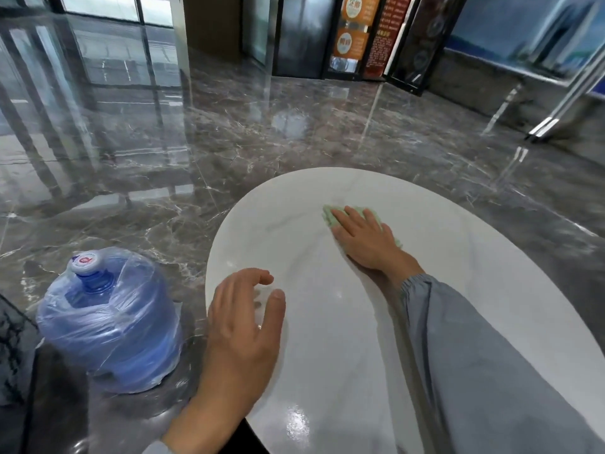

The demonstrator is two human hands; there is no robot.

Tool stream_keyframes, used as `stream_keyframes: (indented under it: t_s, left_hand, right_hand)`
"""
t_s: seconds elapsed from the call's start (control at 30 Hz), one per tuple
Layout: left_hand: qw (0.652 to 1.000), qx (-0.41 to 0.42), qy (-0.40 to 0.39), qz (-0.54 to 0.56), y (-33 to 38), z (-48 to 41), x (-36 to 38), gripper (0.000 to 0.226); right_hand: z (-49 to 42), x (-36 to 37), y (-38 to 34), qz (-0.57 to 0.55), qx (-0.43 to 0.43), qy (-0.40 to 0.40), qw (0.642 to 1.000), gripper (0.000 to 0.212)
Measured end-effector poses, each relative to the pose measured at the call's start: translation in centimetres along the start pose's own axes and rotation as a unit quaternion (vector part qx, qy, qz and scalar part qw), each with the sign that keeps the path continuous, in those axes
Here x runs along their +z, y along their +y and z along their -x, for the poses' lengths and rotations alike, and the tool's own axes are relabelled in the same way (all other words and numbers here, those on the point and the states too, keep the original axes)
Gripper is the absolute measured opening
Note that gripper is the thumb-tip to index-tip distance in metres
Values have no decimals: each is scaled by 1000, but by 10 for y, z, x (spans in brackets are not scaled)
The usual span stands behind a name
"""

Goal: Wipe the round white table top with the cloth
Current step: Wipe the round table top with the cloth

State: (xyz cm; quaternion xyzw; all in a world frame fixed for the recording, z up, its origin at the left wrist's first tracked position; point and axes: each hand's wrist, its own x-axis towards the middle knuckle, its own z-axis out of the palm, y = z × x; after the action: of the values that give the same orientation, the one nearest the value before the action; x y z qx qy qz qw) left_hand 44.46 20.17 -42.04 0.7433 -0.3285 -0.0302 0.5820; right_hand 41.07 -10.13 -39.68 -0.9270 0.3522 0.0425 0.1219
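The round white table top (442, 208) fills the lower right of the view, glossy with faint grey veins. A pale green cloth (329, 216) lies flat on it toward the far middle. My right hand (363, 239) presses palm-down on the cloth with fingers spread and covers most of it; green edges show past the fingertips and at the right side. A grey sleeve covers my right forearm across the table. My left hand (244, 326) rests at the table's left rim with fingers loosely curled and apart, holding nothing.
A blue water jug (109, 322) wrapped in clear plastic stands on the dark marble floor just left of the table. Black display cabinets (343, 37) stand at the back. Metal frame legs (543, 127) rest on the floor at far right.
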Motion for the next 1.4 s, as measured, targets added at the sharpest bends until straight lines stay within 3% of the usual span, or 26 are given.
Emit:
stream_keyframes:
  t_s: [0.07, 0.17, 0.4, 0.57, 0.73, 0.9, 1.0, 1.1, 1.2, 1.4]
  left_hand:
    - [988, 73, -66, -121, -3, -5, 5, 26]
    - [940, 160, -162, -252, -1, -25, 13, 36]
    - [863, 226, -307, -332, -15, -93, 29, 64]
    - [854, 239, -325, -328, -23, -117, 34, 55]
    - [870, 239, -312, -296, -25, -121, 38, 45]
    - [879, 242, -301, -278, -30, -117, 39, 41]
    - [877, 247, -299, -283, -31, -116, 39, 40]
    - [876, 252, -295, -287, -29, -116, 40, 42]
    - [876, 248, -296, -290, -28, -117, 38, 40]
    - [880, 243, -294, -282, -28, -117, 38, 38]
  right_hand:
    - [24, -10, 60, -9, 80, 4, 997, 58]
    - [72, -21, 147, -24, 189, 21, 981, 58]
    - [130, -24, 303, -23, 328, 33, 944, 73]
    - [105, -42, 272, -42, 366, 31, 929, 60]
    - [18, -48, 213, -59, 284, 13, 957, 59]
    - [-80, -32, 57, -46, 84, -18, 995, 58]
    - [-103, -12, -50, -26, -52, -54, 997, 57]
    - [-106, -5, -104, -7, -132, -80, 988, 57]
    - [-110, -14, -86, -44, -115, -63, 990, 57]
    - [-102, -41, 82, -66, 108, 20, 992, 57]
